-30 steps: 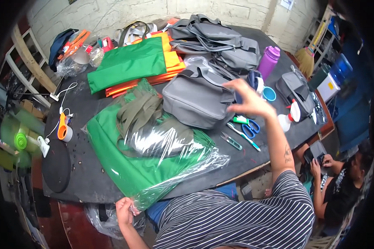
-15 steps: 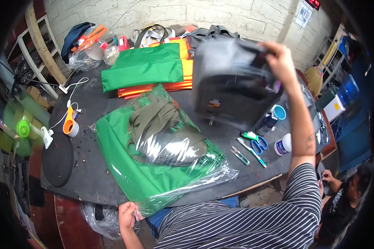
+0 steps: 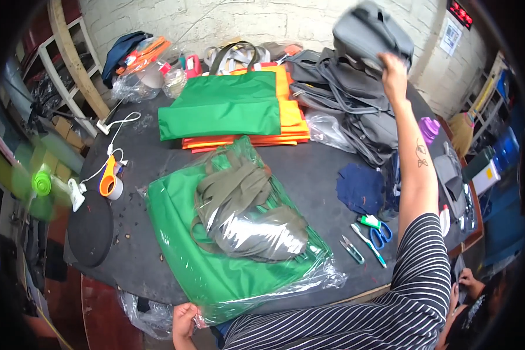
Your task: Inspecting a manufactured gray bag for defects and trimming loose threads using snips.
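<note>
Near the grey pile (image 3: 342,84), the grey bag (image 3: 364,36), likely light, soft and best held by an edge, is gripped by the right hand (image 3: 395,77), while a corner of the likely slippery plastic bag (image 3: 242,283) on the table (image 3: 128,271) is pinched by the left hand (image 3: 185,318).

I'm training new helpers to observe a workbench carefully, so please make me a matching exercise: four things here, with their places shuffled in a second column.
Things
1. Left hand
2. Gray bag
3. Flat green fabric piece
4. Dark blue cloth

Places
A. On top of the orange stack
B. On the table, to the right of the clear plastic
C. At the clear plastic's corner nearest the person
D. In the right hand, toward the far wall

Pairs: 1-C, 2-D, 3-A, 4-B
</note>
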A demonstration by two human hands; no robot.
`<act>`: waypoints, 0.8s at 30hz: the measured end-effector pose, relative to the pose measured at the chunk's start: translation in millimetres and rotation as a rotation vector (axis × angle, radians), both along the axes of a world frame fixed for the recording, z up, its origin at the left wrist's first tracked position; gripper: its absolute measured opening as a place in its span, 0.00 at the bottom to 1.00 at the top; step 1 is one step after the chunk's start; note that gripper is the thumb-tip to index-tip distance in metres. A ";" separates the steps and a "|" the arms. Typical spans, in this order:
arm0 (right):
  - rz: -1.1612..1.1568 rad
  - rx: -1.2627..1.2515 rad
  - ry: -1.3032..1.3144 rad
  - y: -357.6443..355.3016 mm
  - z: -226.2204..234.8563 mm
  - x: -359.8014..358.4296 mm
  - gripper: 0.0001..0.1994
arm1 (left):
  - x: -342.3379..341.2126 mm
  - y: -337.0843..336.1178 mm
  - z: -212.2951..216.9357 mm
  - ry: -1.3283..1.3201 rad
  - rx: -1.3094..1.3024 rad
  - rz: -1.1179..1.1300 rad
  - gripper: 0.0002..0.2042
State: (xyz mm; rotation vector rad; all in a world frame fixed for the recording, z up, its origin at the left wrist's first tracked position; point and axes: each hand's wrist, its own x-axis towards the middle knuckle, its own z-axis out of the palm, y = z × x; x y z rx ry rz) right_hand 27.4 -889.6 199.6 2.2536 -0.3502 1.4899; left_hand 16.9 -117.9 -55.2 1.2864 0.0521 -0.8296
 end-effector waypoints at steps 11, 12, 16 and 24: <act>-0.070 0.360 0.237 36.7 -52.5 -11.4 0.35 | -3.3 -2.2 7.9 -0.007 0.059 -0.009 0.13; 0.156 0.422 0.271 65.8 -52.9 -26.4 0.31 | -3.3 -2.4 8.4 -0.001 0.031 -0.010 0.13; 0.700 1.100 0.970 189.5 -68.7 -117.3 0.22 | -4.4 -5.6 12.0 0.004 0.078 0.017 0.14; 0.902 1.451 0.975 308.6 -144.0 -221.1 0.41 | -4.4 -7.2 21.3 -0.105 0.091 -0.032 0.14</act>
